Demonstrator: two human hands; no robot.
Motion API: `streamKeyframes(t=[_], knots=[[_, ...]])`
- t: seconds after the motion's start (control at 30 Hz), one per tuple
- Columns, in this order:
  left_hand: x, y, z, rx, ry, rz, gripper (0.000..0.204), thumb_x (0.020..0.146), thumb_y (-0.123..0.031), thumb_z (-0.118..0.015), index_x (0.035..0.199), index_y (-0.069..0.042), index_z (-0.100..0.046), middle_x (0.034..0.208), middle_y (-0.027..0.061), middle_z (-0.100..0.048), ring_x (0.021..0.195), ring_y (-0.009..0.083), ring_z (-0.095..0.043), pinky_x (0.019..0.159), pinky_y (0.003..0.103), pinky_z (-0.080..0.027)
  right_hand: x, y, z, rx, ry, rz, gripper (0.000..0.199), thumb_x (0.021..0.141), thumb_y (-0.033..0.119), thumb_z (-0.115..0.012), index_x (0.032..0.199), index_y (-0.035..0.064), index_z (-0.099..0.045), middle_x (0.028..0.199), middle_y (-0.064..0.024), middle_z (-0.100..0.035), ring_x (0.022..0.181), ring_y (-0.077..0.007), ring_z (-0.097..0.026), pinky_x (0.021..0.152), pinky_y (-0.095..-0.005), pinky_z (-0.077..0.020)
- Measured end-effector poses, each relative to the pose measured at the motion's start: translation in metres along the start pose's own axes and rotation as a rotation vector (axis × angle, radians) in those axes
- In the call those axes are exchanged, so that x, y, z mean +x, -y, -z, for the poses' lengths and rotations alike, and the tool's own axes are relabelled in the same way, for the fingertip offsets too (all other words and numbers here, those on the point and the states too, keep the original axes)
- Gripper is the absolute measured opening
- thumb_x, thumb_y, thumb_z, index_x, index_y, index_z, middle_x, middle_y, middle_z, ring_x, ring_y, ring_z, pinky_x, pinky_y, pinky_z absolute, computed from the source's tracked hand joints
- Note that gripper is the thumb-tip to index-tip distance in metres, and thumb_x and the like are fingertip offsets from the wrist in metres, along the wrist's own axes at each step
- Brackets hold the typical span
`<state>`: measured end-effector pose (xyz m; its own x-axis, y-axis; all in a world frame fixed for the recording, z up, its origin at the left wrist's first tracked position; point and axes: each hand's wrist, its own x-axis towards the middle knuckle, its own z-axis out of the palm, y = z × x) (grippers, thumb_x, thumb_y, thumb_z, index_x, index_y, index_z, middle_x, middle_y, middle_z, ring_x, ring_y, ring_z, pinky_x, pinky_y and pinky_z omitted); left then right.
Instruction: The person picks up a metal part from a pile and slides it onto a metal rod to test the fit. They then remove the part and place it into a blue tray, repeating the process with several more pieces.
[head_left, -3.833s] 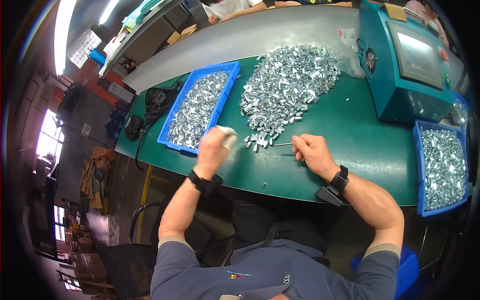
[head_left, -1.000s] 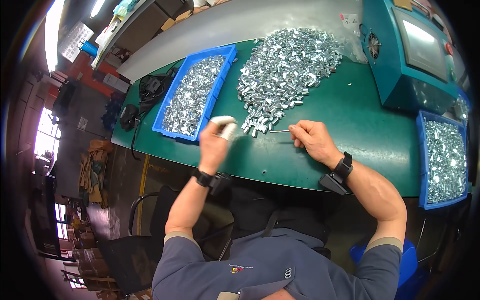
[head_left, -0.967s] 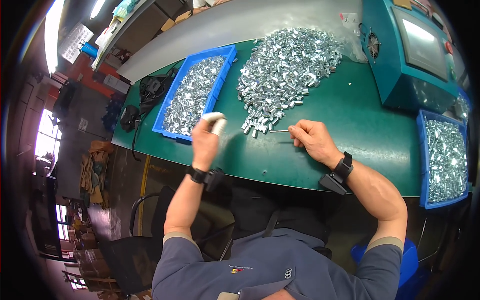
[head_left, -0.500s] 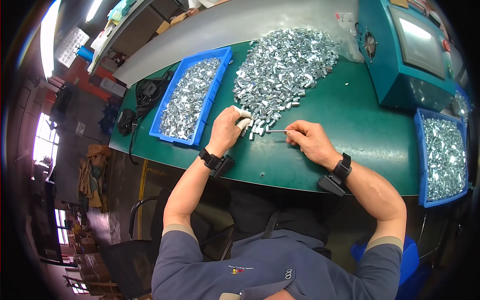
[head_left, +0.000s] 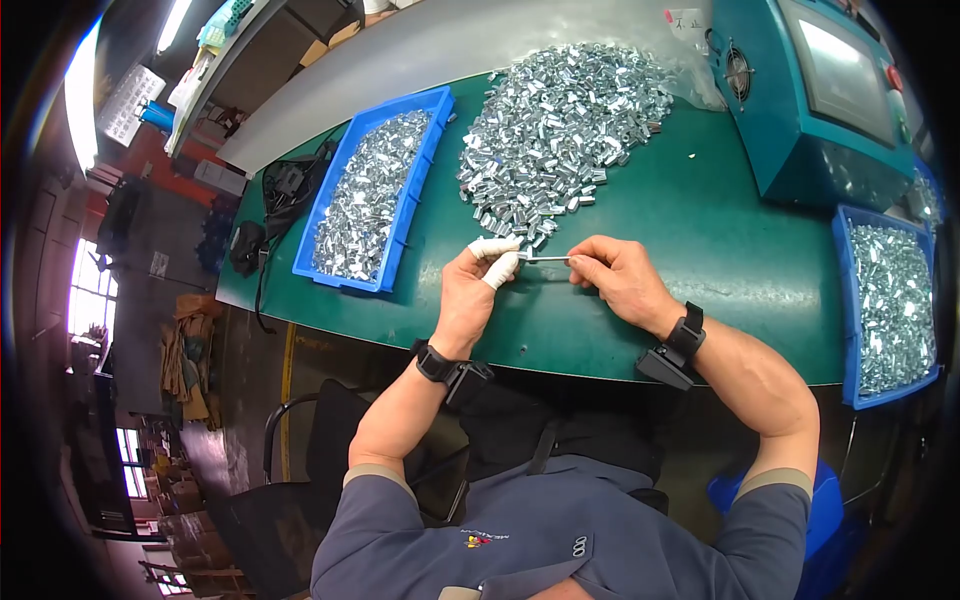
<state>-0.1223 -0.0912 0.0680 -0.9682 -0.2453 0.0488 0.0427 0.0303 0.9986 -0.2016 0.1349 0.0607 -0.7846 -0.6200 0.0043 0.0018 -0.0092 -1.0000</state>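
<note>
Pinched between the covered thumb and forefinger of my left hand (head_left: 470, 290) is a small shiny metal piece (head_left: 524, 256); white finger covers sit on those fingers. My right hand (head_left: 625, 280) grips a thin metal rod (head_left: 550, 259), whose left end meets the metal piece. Whether the rod goes into the piece is too small to tell. Just beyond both hands, a large heap of small silvery metal pieces (head_left: 565, 130) spreads over the green table (head_left: 700, 240), its narrow near end reaching close to my left fingertips.
To the left lies a blue tray (head_left: 390, 245) filled with similar pieces. Another filled blue tray (head_left: 848, 300) is at the table's right end. A teal machine with a screen (head_left: 790, 150) stands back right. Black straps and a bag (head_left: 290, 185) lie at the left edge.
My left hand has moved right from the heap's near end to the rod and now pinches a metal piece at its tip. My right hand stays almost in place with the rod.
</note>
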Motion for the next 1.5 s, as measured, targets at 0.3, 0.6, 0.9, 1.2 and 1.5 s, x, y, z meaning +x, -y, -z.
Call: streamKeyframes(t=[0.3,0.6,0.9,1.2,1.5], knots=[[-0.015,0.012,-0.019,-0.051,0.044,0.029,0.019,0.097,-0.007,-0.071,0.115,-0.002,-0.069,0.1,0.0075,-0.073,0.088,0.0137,-0.069,0.079,0.026,-0.055,0.0,-0.002,0.0,-0.049,0.018,0.007,0.028,0.103,0.024,-0.061,0.092,0.0005,-0.072,0.072,-0.0033,-0.07,0.064,-0.0096,-0.062,0.061,-0.0281,-0.0497],[-0.02,0.018,-0.028,-0.103,0.054,0.011,0.017,0.098,-0.003,-0.068,0.115,-0.002,-0.068,0.101,0.007,-0.073,0.087,0.0137,-0.069,0.079,0.027,-0.056,-0.003,0.002,-0.004,-0.247,0.068,0.025,0.04,0.103,0.033,-0.059,0.079,0.0037,-0.071,0.061,-0.0041,-0.067,0.056,-0.0119,-0.062,0.056,-0.0304,-0.0474],[-0.004,-0.01,0.032,0.197,-0.141,-0.156,0.013,0.098,-0.003,-0.067,0.111,-0.002,-0.068,0.1,0.0049,-0.072,0.087,0.011,-0.066,0.079,0.025,-0.053,0.0,0.0,0.004,-0.029,0.071,-0.043,0.043,0.106,0.035,-0.056,0.081,0.0037,-0.07,0.064,-0.0013,-0.066,0.058,-0.0071,-0.059,0.055,-0.0253,-0.0457],[0.026,-0.03,0.101,0.94,-0.105,-0.453,0.032,0.087,-0.003,-0.075,0.119,-0.006,-0.071,0.117,0.0118,-0.071,0.108,0.0278,-0.068,0.094,0.034,-0.052,-0.001,0.001,0.001,-0.024,0.061,-0.072,0.043,0.107,0.036,-0.055,0.083,0.0031,-0.069,0.066,-0.0015,-0.066,0.06,-0.007,-0.059,0.056,-0.0246,-0.0457],[-0.017,-0.026,0.066,1.162,0.057,-0.299,0.026,0.08,-0.007,-0.08,0.105,-0.008,-0.072,0.1,0.0069,-0.068,0.095,0.0287,-0.064,0.08,0.037,-0.052,0.002,0.004,0.004,-0.001,0.068,-0.072,0.043,0.107,0.036,-0.055,0.083,0.0029,-0.069,0.066,-0.0014,-0.066,0.06,-0.0069,-0.059,0.056,-0.0247,-0.0457]])
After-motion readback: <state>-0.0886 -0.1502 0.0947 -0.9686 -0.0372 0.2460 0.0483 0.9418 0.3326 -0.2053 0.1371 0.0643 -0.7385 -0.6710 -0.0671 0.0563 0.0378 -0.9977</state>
